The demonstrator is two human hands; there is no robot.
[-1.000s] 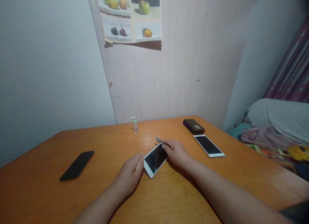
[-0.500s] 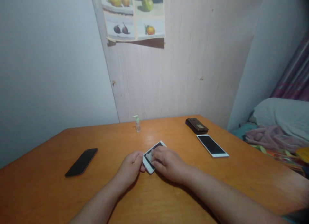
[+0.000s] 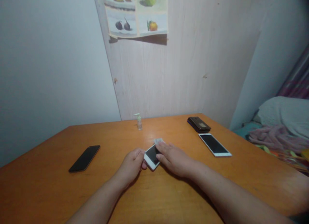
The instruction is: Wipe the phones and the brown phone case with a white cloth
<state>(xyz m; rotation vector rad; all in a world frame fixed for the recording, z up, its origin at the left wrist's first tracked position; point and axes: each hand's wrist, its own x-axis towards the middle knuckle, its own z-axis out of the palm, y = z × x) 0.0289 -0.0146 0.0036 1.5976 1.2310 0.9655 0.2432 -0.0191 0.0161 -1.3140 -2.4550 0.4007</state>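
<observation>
A white smartphone [image 3: 150, 158] with a dark screen is gripped at its near left edge by my left hand [image 3: 133, 160], thumb on top and fingers curled beneath. My right hand [image 3: 172, 158] lies over the phone's right and far part, pressing a small pale cloth [image 3: 158, 141] to the screen under its fingertips. Most of the cloth is hidden by those fingers; its edge sticks out past the phone's far end.
On the orange-brown wooden table [image 3: 116, 137], a black phone [image 3: 84, 158] lies left and a larger white phone [image 3: 214, 145] right. Behind that sits a dark brown phone-like stack [image 3: 199, 124]. A small clear pump bottle [image 3: 139, 122] stands near the back edge. Bedding [image 3: 282, 137] is beyond the right.
My right hand has slid the cloth from the near part of the screen to the phone's far end. My left hand keeps its hold. The view has shifted slightly.
</observation>
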